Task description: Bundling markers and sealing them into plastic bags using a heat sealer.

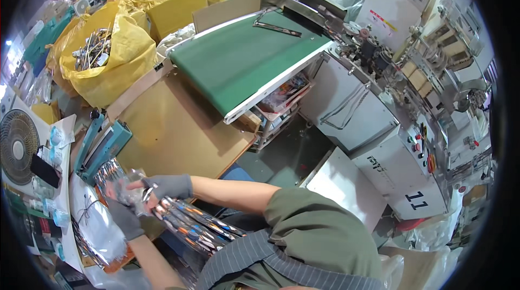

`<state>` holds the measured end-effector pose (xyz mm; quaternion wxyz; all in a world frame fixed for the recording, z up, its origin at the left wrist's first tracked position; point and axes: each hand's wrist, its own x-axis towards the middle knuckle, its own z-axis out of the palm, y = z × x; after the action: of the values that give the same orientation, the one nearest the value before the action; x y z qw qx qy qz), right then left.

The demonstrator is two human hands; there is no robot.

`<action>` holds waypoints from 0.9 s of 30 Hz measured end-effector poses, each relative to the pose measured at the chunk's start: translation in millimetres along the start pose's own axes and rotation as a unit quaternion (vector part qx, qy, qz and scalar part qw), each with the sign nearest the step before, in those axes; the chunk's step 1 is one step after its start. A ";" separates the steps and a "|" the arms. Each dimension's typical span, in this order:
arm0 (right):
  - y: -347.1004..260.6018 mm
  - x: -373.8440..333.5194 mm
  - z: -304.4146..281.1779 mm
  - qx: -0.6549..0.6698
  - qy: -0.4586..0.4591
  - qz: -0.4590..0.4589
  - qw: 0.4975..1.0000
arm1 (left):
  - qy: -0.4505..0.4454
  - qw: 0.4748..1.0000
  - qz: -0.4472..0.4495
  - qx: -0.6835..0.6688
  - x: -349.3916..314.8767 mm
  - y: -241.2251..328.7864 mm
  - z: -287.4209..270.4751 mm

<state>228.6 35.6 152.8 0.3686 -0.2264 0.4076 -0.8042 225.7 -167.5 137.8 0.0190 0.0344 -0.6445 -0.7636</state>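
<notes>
Both hands wear grey fingerless gloves and meet at the lower left, over a bundle of long slim strips [197, 225] with a black, orange, blue and white pattern. My left hand [123, 215] is closed on crumpled clear plastic film [130, 184] at the bundle's end; its fingertips are slightly blurred. From the right, my right hand [162, 186] grips the same film, thumb and fingers bent. The bundle slants back toward my body. Just beyond the hands stands a teal lever device [103, 146], like a hand sealer, with more patterned strips [110, 173] beside it.
A brown board tabletop [173, 127] lies ahead, below a green conveyor belt [233, 57] carrying one strip [277, 29]. Yellow sacks [124, 62] stand behind, one holding scraps. A fan [19, 146] and clear bags [100, 225] are left; a white machine [352, 100] is right.
</notes>
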 end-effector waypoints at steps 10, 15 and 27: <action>14.8 -9.9 5.3 0.037 0.161 -0.102 0.981 | 0.003 0.945 0.224 0.239 -78.4 -2.5 34.0; 223.4 13.9 -29.2 0.107 0.145 -0.357 0.917 | 0.000 0.967 0.146 0.208 -139.0 -54.0 41.7; -58.3 -53.5 36.6 -0.545 0.364 -0.246 0.714 | -0.072 0.921 0.207 0.321 -40.3 59.8 75.7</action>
<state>262.6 82.4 218.0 -0.2069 -0.1698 0.8081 -0.5248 259.1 -100.2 210.6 0.1181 -0.1506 -0.8476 -0.4950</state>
